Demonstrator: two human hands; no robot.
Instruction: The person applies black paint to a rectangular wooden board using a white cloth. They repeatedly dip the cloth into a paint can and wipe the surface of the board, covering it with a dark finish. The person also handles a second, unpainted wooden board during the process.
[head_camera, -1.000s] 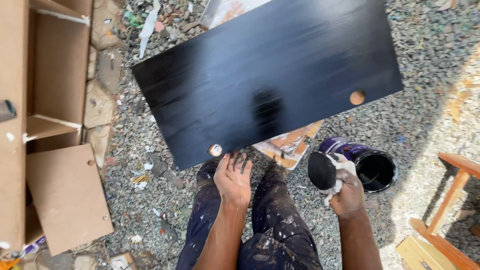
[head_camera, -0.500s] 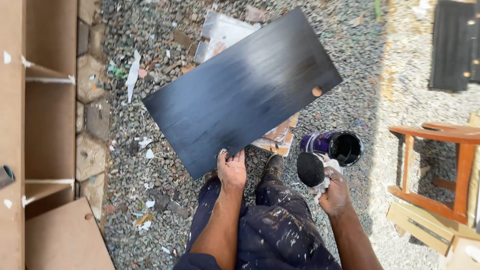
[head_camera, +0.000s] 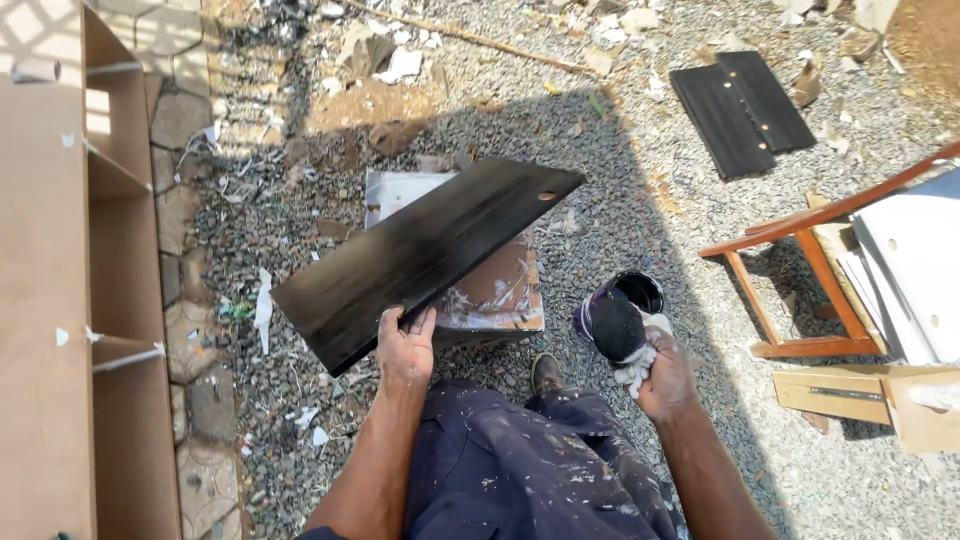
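My left hand (head_camera: 405, 345) grips the near edge of a long black-painted board (head_camera: 425, 255), which is tilted up and rests on a paint-splattered box (head_camera: 495, 290). The board has a round hole near its far end. My right hand (head_camera: 660, 375) holds a black sponge pad (head_camera: 618, 328) wrapped in a white rag, just above an open can of black paint (head_camera: 630, 292) on the gravel. My paint-stained dark trousers (head_camera: 530, 470) fill the bottom of the view.
A brown shelf unit (head_camera: 70, 300) lies along the left. Two black-painted boards (head_camera: 742, 108) lie on the gravel at the far right. An orange wooden frame (head_camera: 800, 270), white panels (head_camera: 915, 270) and wooden pieces (head_camera: 860, 395) sit at the right. Paper scraps litter the gravel.
The board has been tipped up further on its edge and looks narrower now. My view has pulled back. The right hand with the sponge stays beside the paint can.
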